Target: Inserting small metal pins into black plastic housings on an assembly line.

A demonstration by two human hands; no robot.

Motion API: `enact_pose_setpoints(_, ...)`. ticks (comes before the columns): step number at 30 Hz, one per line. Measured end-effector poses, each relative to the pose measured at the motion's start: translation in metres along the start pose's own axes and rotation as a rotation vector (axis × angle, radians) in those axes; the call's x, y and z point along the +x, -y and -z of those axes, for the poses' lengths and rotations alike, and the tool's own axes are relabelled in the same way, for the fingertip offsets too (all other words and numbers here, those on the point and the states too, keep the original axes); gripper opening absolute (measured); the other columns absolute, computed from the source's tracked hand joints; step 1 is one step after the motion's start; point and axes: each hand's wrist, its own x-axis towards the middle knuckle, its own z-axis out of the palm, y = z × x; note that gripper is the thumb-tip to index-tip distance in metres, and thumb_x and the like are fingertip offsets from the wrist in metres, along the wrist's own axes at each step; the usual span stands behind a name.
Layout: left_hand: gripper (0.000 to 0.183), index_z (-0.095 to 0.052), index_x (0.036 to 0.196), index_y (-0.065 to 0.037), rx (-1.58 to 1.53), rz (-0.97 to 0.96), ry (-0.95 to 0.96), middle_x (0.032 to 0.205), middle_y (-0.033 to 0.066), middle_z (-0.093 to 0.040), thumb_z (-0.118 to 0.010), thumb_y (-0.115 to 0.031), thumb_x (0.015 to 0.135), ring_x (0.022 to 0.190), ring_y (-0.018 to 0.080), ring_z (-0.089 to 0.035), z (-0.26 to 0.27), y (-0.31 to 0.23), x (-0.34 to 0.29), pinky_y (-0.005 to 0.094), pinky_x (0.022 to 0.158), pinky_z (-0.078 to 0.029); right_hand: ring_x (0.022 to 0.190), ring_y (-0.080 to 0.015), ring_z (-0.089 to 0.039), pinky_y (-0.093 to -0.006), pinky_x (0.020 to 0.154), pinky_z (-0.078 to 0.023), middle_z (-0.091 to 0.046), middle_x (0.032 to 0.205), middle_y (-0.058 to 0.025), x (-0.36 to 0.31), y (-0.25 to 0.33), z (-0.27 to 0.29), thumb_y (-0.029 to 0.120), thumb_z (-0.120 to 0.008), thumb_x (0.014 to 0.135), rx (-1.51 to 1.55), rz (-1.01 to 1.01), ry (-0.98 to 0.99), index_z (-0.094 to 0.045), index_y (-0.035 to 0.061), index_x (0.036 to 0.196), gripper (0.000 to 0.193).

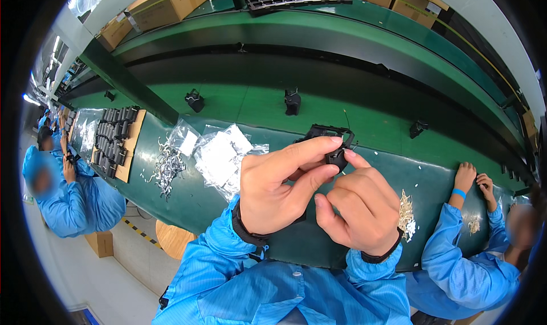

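Note:
In front of my chest, a small black plastic device (337, 160) is held up between my two hands, with a thin black strap or cable loop (349, 138) at its top. My left hand (273, 185) pinches it between thumb and fingers. The index fingertip of my right hand (364, 211) presses on its right side, while the other fingers are curled in. Just behind my fingers lies a dark black part (322, 131), mostly hidden by my left hand. Whether it joins the held device, I cannot tell.
Black devices (292, 101) stand spaced along a green belt (245, 94) ahead. Left on the green table (149, 197) lie clear bags with white pieces (222, 154), dark and silvery small parts (168, 168), and black units on cardboard (114, 137). Yellowish strips (405, 208) lie right. Co-workers sit both sides.

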Motion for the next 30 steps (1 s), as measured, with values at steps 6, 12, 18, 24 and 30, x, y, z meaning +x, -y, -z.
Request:
enact_pose_setpoints(6, 0.045, -0.060, 0.131, 0.008, -0.172, 0.048, 0.019, 0.110, 0.0247, -0.073, -0.065, 0.021, 0.088, 0.097, 0.0246, -0.075, 0.000, 0.000, -0.003, 0.0350, 0.082, -0.065, 0.072, -0.0254, -0.068, -0.0492, 0.095, -0.060, -0.066, 0.080, -0.0097, -0.001, 0.004, -0.002, 0.001, -0.078, 0.074, 0.017, -0.016, -0.026, -0.066, 0.0026, 0.076, 0.013)
enact_pose_setpoints(12, 0.046, -0.058, 0.133, 0.008, -0.198, 0.020, 0.021, 0.114, 0.0258, -0.072, -0.064, 0.021, 0.089, 0.102, 0.0260, -0.073, 0.000, 0.002, -0.003, 0.0370, 0.083, -0.066, 0.074, -0.0264, -0.069, -0.0500, 0.096, -0.060, -0.066, 0.082, -0.0102, -0.002, 0.007, -0.003, 0.000, -0.078, 0.075, 0.008, -0.034, -0.017, -0.066, 0.0023, 0.077, 0.013)
enact_pose_setpoints(18, 0.045, -0.064, 0.130, 0.003, -0.216, 0.080, -0.043, 0.104, 0.0165, -0.076, -0.069, 0.016, 0.088, 0.094, 0.0198, -0.076, -0.002, 0.000, -0.002, 0.0307, 0.081, -0.063, 0.074, -0.0259, -0.066, -0.0502, 0.096, -0.060, -0.065, 0.082, -0.0098, 0.000, 0.008, -0.005, 0.000, -0.079, 0.074, -0.023, -0.034, 0.013, -0.065, 0.0025, 0.077, 0.014)
enact_pose_setpoints(24, 0.048, -0.056, 0.135, 0.008, -0.157, 0.020, 0.031, 0.111, 0.0245, -0.072, -0.066, 0.019, 0.089, 0.099, 0.0267, -0.074, 0.005, -0.001, -0.003, 0.0363, 0.083, -0.064, 0.073, -0.0259, -0.063, -0.0411, 0.084, -0.060, -0.065, 0.083, -0.0109, -0.009, 0.010, -0.001, 0.002, -0.079, 0.078, -0.029, -0.186, -0.224, -0.066, 0.0030, 0.085, 0.014)
enact_pose_setpoints(30, 0.045, -0.055, 0.134, 0.009, -0.285, 0.101, 0.021, 0.119, 0.0247, -0.069, -0.064, 0.016, 0.091, 0.105, 0.0281, -0.073, 0.001, -0.005, -0.001, 0.0379, 0.088, -0.063, 0.089, -0.0139, -0.061, -0.0249, 0.066, -0.053, -0.065, 0.112, -0.0153, -0.010, -0.003, 0.002, 0.004, -0.077, 0.088, 0.308, -0.577, -0.257, -0.064, -0.0044, 0.124, 0.039)
